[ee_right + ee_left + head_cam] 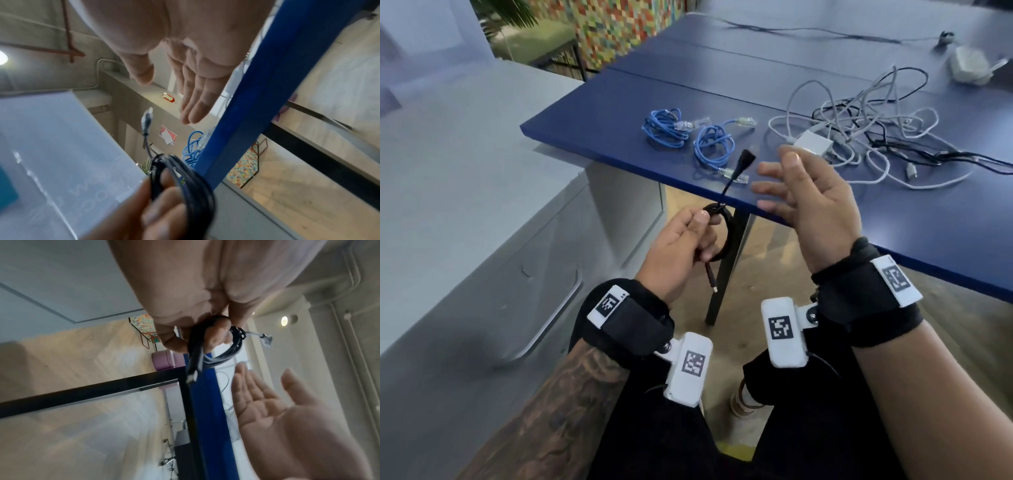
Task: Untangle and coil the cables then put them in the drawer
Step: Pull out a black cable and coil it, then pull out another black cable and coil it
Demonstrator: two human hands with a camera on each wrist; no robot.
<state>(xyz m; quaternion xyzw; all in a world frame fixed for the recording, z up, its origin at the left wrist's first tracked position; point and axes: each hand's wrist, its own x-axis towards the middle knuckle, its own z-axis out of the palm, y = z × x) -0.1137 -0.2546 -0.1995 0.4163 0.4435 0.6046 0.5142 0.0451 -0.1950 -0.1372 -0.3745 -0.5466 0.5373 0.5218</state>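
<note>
My left hand (690, 236) grips a small coil of black cable (722, 236) in front of the blue table's near edge; one plug end (744, 161) sticks up, the other hangs below the fist. The wrist views show the same black coil (226, 347) (185, 183) pinched between thumb and fingers. My right hand (801, 192) hovers beside it, palm up, fingers straight, holding nothing. Two coiled blue cables (666, 128) (714, 145) lie on the blue table (602, 113). A tangle of white, grey and black cables (866, 133) lies to their right.
A grey cabinet with drawers (482, 212) stands to the left of the table. A white charger block (813, 144) sits in the tangle, and another white adapter (971, 66) lies at the far right. A black table leg (726, 270) drops below the edge.
</note>
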